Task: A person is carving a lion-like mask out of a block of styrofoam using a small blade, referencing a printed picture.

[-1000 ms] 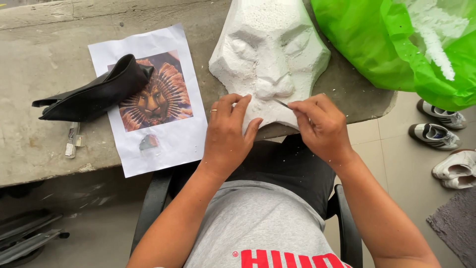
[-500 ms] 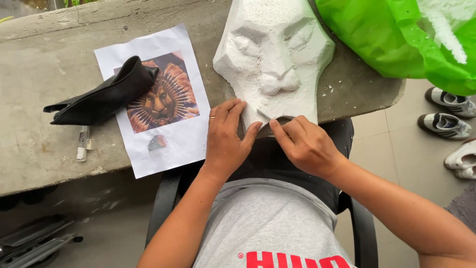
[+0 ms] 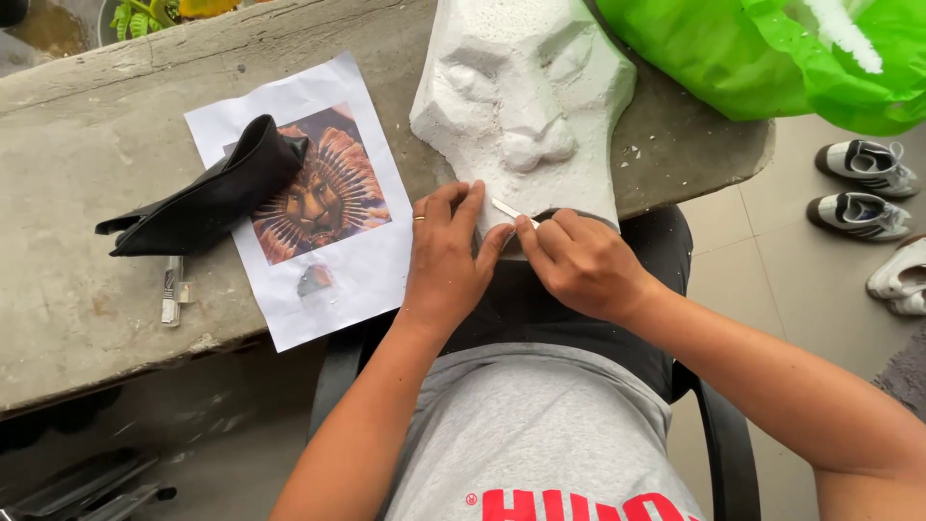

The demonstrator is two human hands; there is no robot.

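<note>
Right hand [image 3: 584,265] grip clamped on thin blade [image 3: 514,212], tip at chin of white foam mask [image 3: 526,106]. Left hand [image 3: 446,256] flat w/ fingers spread, steadying mask's lower edge on desk [image 3: 87,145]. Printed pic [image 3: 309,203] & black pouch [image 3: 207,193] nearby.

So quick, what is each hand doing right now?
Left hand: open, fingers flat on the white foam face carving, holding nothing.
Right hand: closed in a grip on a thin blade against the carving.
</note>
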